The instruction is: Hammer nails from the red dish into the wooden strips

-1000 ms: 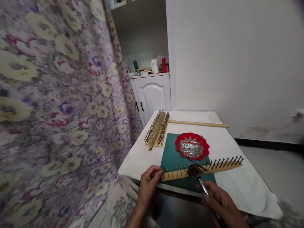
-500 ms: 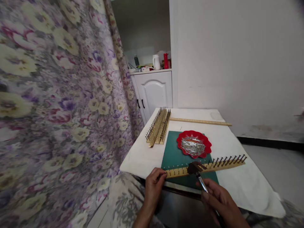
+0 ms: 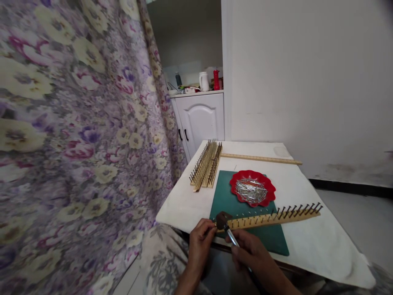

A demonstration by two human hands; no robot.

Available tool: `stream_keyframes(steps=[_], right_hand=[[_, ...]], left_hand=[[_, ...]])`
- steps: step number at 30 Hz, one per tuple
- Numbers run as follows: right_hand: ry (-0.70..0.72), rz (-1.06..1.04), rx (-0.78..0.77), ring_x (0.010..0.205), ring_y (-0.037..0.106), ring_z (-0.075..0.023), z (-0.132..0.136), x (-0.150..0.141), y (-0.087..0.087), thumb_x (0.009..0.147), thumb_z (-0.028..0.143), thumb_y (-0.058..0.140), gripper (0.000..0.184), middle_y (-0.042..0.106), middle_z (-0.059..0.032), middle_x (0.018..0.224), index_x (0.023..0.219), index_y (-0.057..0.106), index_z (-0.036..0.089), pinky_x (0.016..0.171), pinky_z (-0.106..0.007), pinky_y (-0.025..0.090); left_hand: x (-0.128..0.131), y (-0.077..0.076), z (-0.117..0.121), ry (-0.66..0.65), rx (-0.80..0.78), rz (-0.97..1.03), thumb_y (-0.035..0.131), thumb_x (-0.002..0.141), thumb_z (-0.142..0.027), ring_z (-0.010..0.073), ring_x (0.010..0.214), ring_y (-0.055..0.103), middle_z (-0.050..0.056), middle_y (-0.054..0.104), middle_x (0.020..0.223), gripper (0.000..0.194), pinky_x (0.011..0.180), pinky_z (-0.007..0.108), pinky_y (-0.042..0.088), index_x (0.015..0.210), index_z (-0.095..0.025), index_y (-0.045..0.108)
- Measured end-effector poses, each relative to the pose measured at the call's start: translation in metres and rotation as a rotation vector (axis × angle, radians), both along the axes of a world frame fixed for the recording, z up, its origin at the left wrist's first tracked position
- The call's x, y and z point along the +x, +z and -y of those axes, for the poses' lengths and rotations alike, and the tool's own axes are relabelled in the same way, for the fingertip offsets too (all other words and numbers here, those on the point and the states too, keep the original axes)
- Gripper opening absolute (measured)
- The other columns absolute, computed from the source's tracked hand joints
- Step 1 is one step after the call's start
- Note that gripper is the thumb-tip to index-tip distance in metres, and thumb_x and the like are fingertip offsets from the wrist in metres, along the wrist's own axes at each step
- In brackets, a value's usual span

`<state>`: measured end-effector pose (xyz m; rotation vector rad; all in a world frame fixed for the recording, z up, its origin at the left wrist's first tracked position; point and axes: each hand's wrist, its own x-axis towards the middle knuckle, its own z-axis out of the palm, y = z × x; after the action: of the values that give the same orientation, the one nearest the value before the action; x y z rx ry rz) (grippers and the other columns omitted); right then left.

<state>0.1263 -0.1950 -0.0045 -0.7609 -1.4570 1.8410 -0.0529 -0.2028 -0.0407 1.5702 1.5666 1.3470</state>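
Note:
A narrow wooden strip point(image 3: 260, 220) lies across the near part of a green mat point(image 3: 221, 190). Small nails stand along its left and middle; longer dark screws or nails point(image 3: 299, 210) stick up at its right. My left hand point(image 3: 199, 241) is pinched closed at the strip's left end; whether a nail is between the fingertips is hidden. In my right hand point(image 3: 250, 252) is a hammer point(image 3: 232, 237), its dark head over the strip's left end, close to my left fingertips. Behind the strip, a red scalloped dish point(image 3: 270, 190) holds many silver nails point(image 3: 250, 191).
Several wooden strips studded with nails point(image 3: 206, 166) lie together at the table's far left. A long plain wooden strip point(image 3: 260, 158) runs along the back of the white-covered table point(image 3: 181, 205). A floral curtain point(image 3: 92, 143) hangs at left, and a white cabinet point(image 3: 201, 116) stands behind.
My right hand has brought the hammer leftward along the strip, from its middle to its left end. My left hand stays at that end. The view has shifted slightly.

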Motion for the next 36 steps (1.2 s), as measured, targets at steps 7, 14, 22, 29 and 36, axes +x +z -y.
stream_keyframes(steps=[7, 14, 22, 29, 36], right_hand=[[0.028, -0.011, 0.008, 0.031, 0.035, -0.0057, 0.0, -0.014, -0.005, 0.08, 0.038, 0.054, 0.024, 0.051, 0.0094, 0.047, 0.091, 0.049, 0.016, 0.03, -0.015, 0.027], [0.018, 0.023, 0.01, 0.029, 0.034, -0.0053, -0.001, -0.014, -0.005, 0.081, 0.038, 0.053, 0.025, 0.051, 0.0096, 0.048, 0.094, 0.049, 0.016, 0.03, -0.016, 0.027], [-0.024, 0.026, 0.012, 0.034, 0.037, -0.006, 0.001, 0.001, 0.003, 0.081, 0.046, 0.055, 0.033, 0.052, 0.0081, 0.05, 0.094, 0.049, 0.016, 0.033, -0.017, 0.027], [-0.133, -0.016, -0.088, 0.039, 0.036, -0.0056, 0.007, 0.043, -0.013, 0.08, 0.051, 0.058, 0.041, 0.049, 0.0078, 0.054, 0.099, 0.047, 0.016, 0.034, -0.015, 0.023], [-0.119, -0.016, -0.068, 0.032, 0.03, -0.0033, 0.01, 0.055, -0.021, 0.079, 0.055, 0.057, 0.043, 0.047, 0.01, 0.05, 0.096, 0.049, 0.017, 0.031, -0.014, 0.026]], left_hand=[[-0.002, -0.005, -0.001, 0.001, -0.018, -0.007, 0.053, 0.082, -0.026, 0.0169, 0.076, 0.054, 0.003, 0.058, 0.077, 0.018, 0.069, 0.024, 0.042, 0.07, -0.017, 0.062], [-0.003, -0.004, -0.001, -0.004, -0.012, -0.009, 0.052, 0.082, -0.021, 0.0169, 0.077, 0.055, 0.003, 0.058, 0.079, 0.015, 0.07, 0.025, 0.042, 0.071, -0.017, 0.062], [-0.007, -0.006, -0.001, -0.008, -0.005, -0.049, 0.055, 0.082, -0.025, 0.0182, 0.081, 0.057, 0.003, 0.06, 0.083, 0.012, 0.072, 0.027, 0.044, 0.079, -0.019, 0.064], [-0.019, -0.01, -0.005, 0.021, -0.028, -0.32, 0.074, 0.062, -0.025, 0.0256, 0.099, 0.051, 0.007, 0.058, 0.105, 0.047, 0.086, 0.038, 0.043, 0.107, -0.023, 0.06], [-0.016, -0.015, -0.024, -0.016, -0.061, -0.481, 0.076, 0.06, -0.03, 0.0256, 0.091, 0.052, 0.006, 0.058, 0.095, 0.033, 0.079, 0.036, 0.043, 0.09, -0.022, 0.066]])
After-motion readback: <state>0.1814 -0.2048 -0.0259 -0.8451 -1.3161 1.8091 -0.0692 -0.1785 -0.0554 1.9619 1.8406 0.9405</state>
